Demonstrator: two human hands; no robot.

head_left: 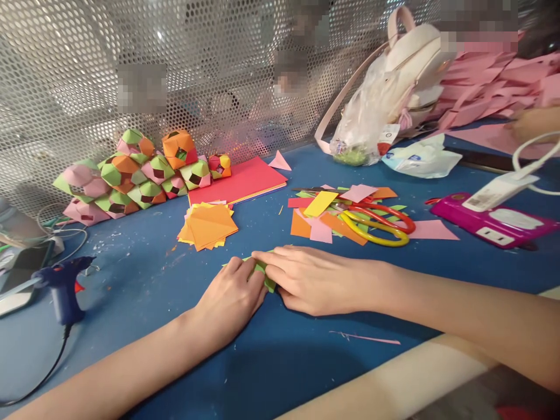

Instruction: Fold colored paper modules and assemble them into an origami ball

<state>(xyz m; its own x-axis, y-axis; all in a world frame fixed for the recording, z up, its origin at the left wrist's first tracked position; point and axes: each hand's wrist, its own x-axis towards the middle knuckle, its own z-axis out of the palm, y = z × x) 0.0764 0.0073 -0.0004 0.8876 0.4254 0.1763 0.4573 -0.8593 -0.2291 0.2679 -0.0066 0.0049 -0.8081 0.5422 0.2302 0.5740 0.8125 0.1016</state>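
Both my hands press on a small green paper piece (268, 284) lying on the blue table (144, 274). My left hand (230, 297) lies flat with its fingertips on the paper's left part. My right hand (312, 279) covers most of the paper, fingers stretched out flat and pointing left. Only slivers of green show between and beneath the fingers.
A stack of orange paper squares (207, 226) lies just beyond my hands. Red and yellow scissors (376, 224) rest on coloured paper scraps. Folded paper modules (140, 175) pile up at the back left. A blue glue gun (63, 286) stands left; a pink power strip (494, 224) right.
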